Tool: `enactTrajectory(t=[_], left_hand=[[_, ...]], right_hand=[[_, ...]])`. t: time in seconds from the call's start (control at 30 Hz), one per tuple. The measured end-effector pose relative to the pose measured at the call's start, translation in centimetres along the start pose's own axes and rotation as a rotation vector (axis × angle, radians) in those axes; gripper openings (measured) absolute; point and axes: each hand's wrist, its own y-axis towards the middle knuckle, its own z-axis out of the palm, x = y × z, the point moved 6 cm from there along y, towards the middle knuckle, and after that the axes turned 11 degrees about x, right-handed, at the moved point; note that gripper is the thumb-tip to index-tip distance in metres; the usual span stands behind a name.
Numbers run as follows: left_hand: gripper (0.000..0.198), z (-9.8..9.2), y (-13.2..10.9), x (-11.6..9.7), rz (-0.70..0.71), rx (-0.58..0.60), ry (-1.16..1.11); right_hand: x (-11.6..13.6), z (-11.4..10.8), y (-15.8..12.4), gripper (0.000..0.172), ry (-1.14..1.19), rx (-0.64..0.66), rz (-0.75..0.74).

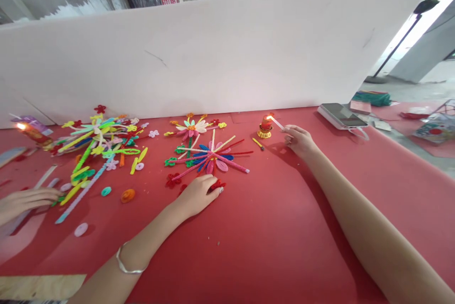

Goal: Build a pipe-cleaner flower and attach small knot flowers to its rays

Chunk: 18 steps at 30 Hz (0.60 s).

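Note:
My right hand pinches a thin whitish glue stick, its far tip in the flame of a short red candle on a gold stand. My left hand rests low on the table, its fingers curled over a red pipe-cleaner flower that is partly hidden. Just beyond that hand lies a large pipe-cleaner flower with pink and blue petals and several long stems spread outward. Behind it is another flower with white and pink petals.
A pile of colourful pipe-cleaner pieces covers the left side. At the left edge are another person's hand and a second lit candle. A phone lies at the right, before a white board. A yellow piece sits near the candle.

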Motion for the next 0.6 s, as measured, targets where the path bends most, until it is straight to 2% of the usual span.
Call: enactTrajectory(t=[0.6], left_hand=[[0.024,-0.09,-0.03,-0.11,0.0,-0.005,0.002]], right_hand=[[-0.2,-0.4,-0.01,0.025,-0.013,-0.005,0.036]])
